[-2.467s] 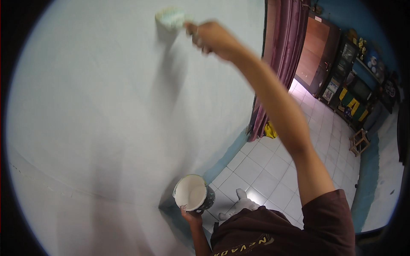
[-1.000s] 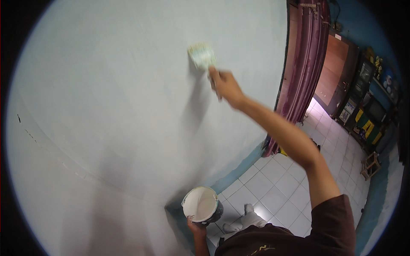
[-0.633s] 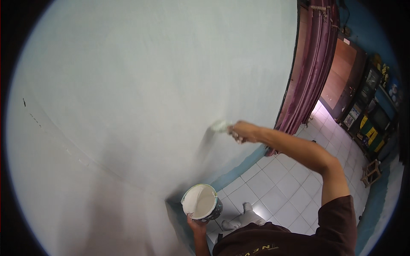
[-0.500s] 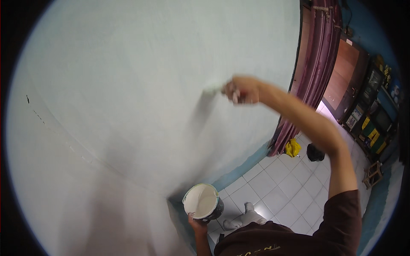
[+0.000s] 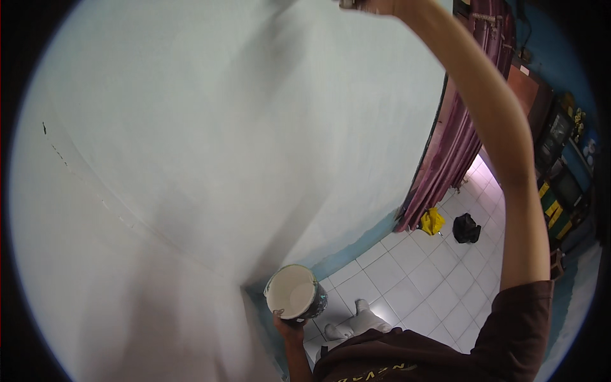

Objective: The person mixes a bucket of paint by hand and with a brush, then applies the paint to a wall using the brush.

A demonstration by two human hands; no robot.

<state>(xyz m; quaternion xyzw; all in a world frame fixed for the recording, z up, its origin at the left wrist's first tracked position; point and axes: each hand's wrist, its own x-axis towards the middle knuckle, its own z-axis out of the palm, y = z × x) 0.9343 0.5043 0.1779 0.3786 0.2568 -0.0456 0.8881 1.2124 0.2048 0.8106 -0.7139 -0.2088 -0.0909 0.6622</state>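
My left hand (image 5: 290,327) grips the near rim of a dark paint bucket (image 5: 316,302), thumb over the edge. The bucket is tilted so its pale inside shows; off-white paint coats it. High on the pale wall (image 5: 191,108), my right hand (image 5: 369,6) is cut off by the upper edge, its fingers closed. The paintbrush it held half a second ago lies beyond the picture. A dark, blurred shadow of the hand and arm falls on the wall beside it.
A purple curtain (image 5: 461,118) hangs at the wall's right end. On the tiled floor (image 5: 410,261) lie a yellow cloth or bag (image 5: 432,221) and a black bag (image 5: 466,228). A dark cabinet (image 5: 560,165) stands far right. Two walls meet in a corner beside the bucket.
My right hand has swept up the wall, taking the paintbrush out of view at the top. My left hand and the bucket have shifted slightly left and up in the picture.
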